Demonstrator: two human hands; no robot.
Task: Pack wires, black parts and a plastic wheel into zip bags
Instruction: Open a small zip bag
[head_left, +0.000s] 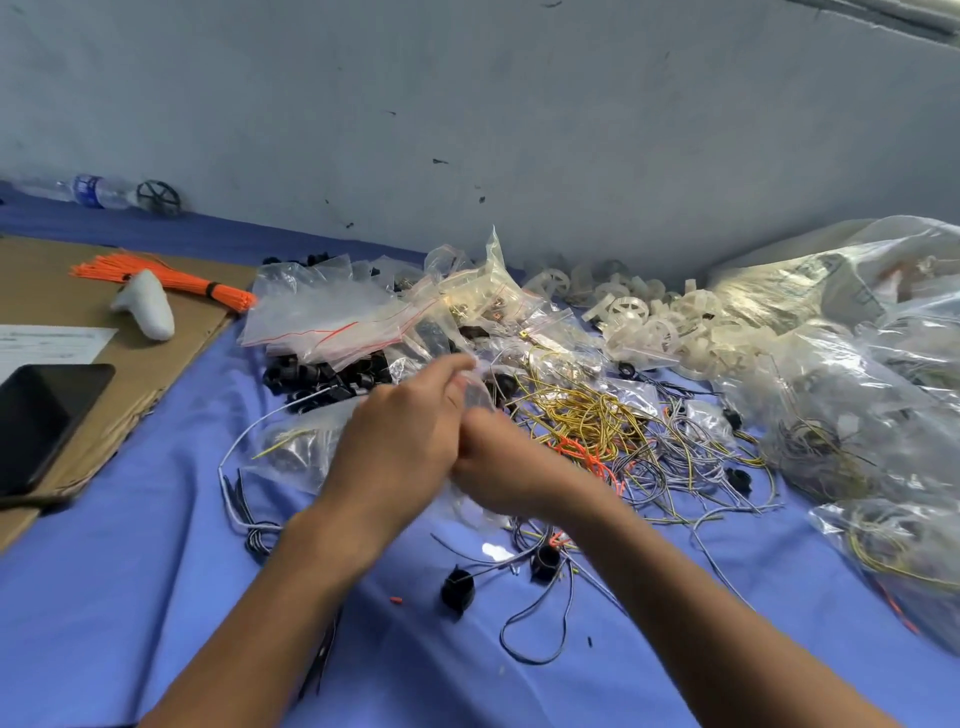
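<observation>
left hand (400, 441), right hand (506, 462) both pinch zip bag (475, 392); wires (587, 415) lie just right of grip, right hand nearer

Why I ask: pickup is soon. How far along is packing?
Done: filled clear plastic bags heaped at right. In hand: left hand pinches a small clear zip bag, right hand beside it. Left: tangled yellow and grey wires, loose black parts, white plastic wheels.

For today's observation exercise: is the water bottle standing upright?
No, the water bottle lies on its side by the wall.
</observation>
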